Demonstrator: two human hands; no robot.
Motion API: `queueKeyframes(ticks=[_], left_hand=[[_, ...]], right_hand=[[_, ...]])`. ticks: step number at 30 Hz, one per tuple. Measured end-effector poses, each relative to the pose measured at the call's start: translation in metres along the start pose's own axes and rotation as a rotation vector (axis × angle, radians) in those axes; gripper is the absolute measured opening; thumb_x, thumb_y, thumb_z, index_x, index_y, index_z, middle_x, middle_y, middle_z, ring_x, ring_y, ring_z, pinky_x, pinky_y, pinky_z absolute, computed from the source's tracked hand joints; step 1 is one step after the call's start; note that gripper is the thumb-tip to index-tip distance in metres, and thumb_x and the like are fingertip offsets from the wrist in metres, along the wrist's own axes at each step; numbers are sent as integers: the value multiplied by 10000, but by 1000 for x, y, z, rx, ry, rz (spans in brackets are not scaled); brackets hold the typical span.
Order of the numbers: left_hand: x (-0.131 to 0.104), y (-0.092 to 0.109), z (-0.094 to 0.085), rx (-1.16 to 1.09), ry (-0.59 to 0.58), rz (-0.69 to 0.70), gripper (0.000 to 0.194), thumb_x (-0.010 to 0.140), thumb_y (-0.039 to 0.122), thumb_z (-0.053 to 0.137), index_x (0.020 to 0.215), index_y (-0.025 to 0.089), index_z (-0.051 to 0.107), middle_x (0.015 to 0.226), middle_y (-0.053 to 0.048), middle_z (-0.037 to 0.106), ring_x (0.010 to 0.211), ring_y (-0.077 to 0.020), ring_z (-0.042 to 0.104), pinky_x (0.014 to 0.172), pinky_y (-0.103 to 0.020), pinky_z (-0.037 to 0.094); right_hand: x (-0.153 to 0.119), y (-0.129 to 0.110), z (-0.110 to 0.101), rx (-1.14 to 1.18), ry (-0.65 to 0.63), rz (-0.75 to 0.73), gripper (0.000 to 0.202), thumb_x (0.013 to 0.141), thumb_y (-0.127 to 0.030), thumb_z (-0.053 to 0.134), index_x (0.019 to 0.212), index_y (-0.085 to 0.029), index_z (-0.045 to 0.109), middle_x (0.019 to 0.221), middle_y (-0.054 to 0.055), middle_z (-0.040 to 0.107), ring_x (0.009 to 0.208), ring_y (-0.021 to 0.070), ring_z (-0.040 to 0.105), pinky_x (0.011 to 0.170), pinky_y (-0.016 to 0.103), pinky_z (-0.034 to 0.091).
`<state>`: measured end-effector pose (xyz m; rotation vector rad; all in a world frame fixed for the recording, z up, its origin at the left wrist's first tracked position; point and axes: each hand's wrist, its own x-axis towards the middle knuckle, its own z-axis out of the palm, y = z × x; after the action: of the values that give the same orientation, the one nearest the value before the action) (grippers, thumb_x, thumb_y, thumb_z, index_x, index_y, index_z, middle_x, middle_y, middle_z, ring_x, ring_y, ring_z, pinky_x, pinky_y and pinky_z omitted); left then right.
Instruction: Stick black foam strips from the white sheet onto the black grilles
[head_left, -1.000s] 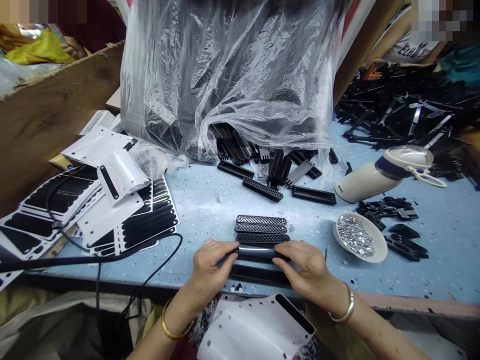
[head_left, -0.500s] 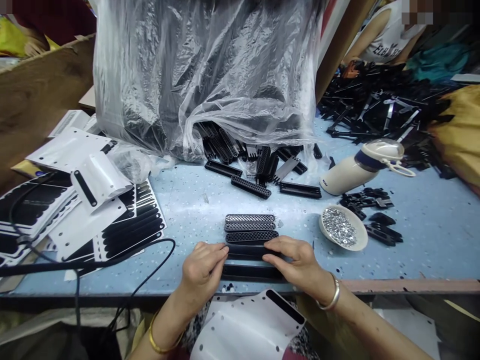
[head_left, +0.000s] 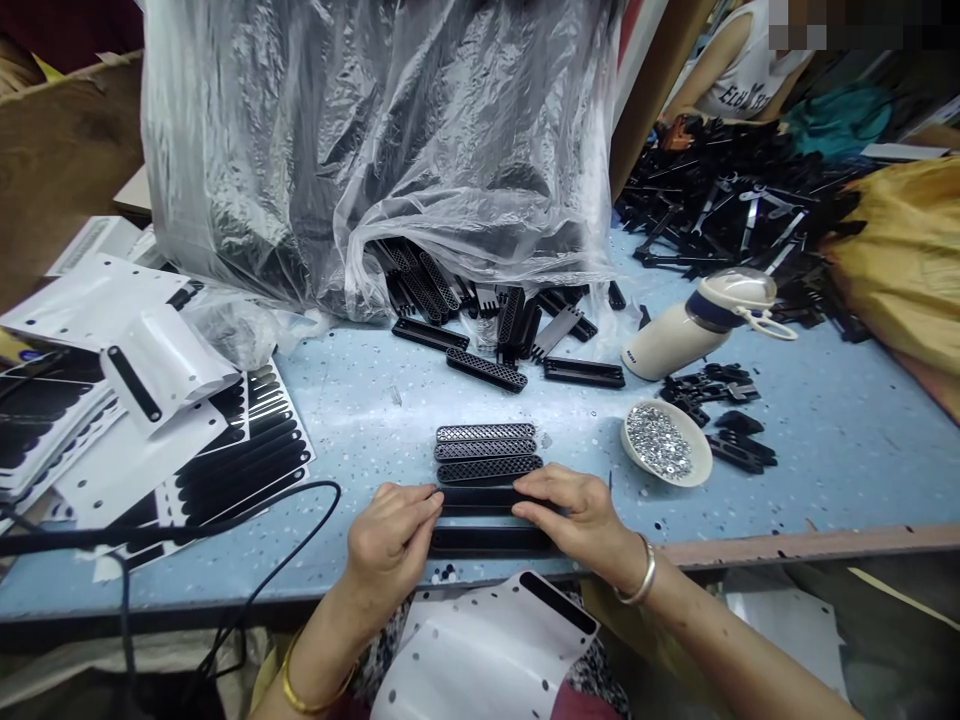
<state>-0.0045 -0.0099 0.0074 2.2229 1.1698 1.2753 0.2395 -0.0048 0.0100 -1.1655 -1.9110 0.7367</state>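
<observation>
One black bar [head_left: 478, 502], pinched near both ends
Your left hand [head_left: 391, 532] and right hand [head_left: 576, 508] hold it beside the textured bars [head_left: 487, 450] on the table [head_left: 360, 380]; probably light, stiff, slippery (smooth plastic, I'd guess), so grip the ends

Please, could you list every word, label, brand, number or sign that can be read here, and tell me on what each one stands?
"ELB": on the white shirt of the person at upper right; the letters after it are not clear.
Small dark mark on the cream bottle: too small to read.
Grey print on the white flat piece at far left: too blurred to read.
I can read no numbers.
</observation>
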Motion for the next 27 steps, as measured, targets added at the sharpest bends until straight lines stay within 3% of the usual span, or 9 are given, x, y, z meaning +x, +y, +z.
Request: queueKeyframes(ticks=[5, 16, 22, 27], left_hand=[[0, 0, 0, 1, 7, 12, 185, 828, 44, 578, 895, 183, 681, 823, -63, 733, 714, -172, 686, 625, -307, 516], [1, 2, -1, -25, 16, -16, 182, 822, 52, 588, 893, 187, 686, 813, -52, 733, 703, -166, 682, 611, -299, 525], [-5, 0, -2, 35, 20, -196, 202, 814, 150, 625, 1005, 191, 675, 823, -49, 734, 701, -165, 685, 655, -295, 571], [-5, -3, -1, 9, 10, -232, 180, 784, 154, 642, 956, 184, 688, 851, -59, 737, 753, -182, 693, 686, -306, 590]], right_hand=[[-4, 1, 1, -56, -2, -99, 186, 877, -213, 605, 1038, -190, 695, 856, 71, 721, 730, 178, 660, 652, 359, 577], [-10, 3, 2, -28, 17, -123, 246, 898, -154, 562, 1125, -187, 649, 899, 75, 697, 800, 176, 644, 695, 359, 572], [-8, 2, 3, -39, 27, -140, 238, 896, -151, 548, 1101, -196, 660, 859, 65, 700, 760, 176, 649, 665, 341, 575], [-7, 2, 3, -75, 20, -155, 242, 899, -159, 533, 1101, -206, 658, 857, 66, 706, 752, 182, 658, 663, 345, 576]])
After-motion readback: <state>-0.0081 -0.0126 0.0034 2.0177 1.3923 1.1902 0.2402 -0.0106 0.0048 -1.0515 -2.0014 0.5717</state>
